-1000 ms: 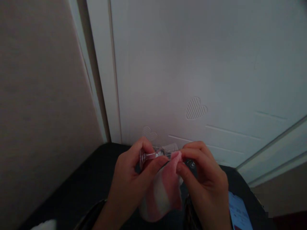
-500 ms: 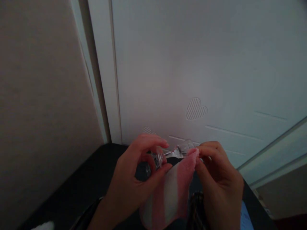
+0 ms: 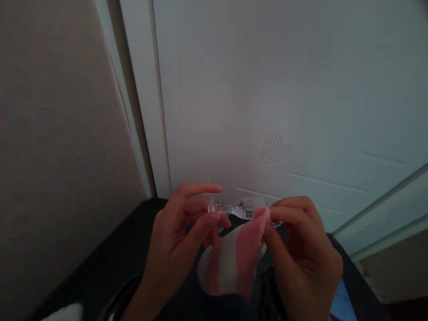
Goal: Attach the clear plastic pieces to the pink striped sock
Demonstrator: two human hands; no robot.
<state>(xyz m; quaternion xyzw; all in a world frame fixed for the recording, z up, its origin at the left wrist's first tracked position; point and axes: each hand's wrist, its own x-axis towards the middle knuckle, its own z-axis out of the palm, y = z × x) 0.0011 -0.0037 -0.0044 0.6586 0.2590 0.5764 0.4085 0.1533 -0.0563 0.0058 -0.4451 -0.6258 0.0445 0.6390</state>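
Note:
A small clear stemmed glass (image 3: 237,208) lies sideways between my hands. My left hand (image 3: 179,238) holds its foot end with the thumb and fingers, the index finger raised. At the bowl end, my right hand (image 3: 302,249) pinches the gathered corner of a pink and white striped cloth (image 3: 229,263) against the rim. The rest of the cloth hangs below the glass. My right fingers hide part of the rim. Clear shiny bits show behind both hands, too dim to make out.
A dark surface (image 3: 110,258) lies beneath my hands. Behind it stands a white panel (image 3: 214,111) with embossed hearts, and a beige wall (image 3: 60,133) is at left. Low in view are a blue item (image 3: 343,303), a white item (image 3: 65,313) and a dark braided strand (image 3: 270,290).
My left hand has shifted left and slightly opened around the foot, so more of the stem shows. The cloth has swung up a little, its gathered corner moving slightly left.

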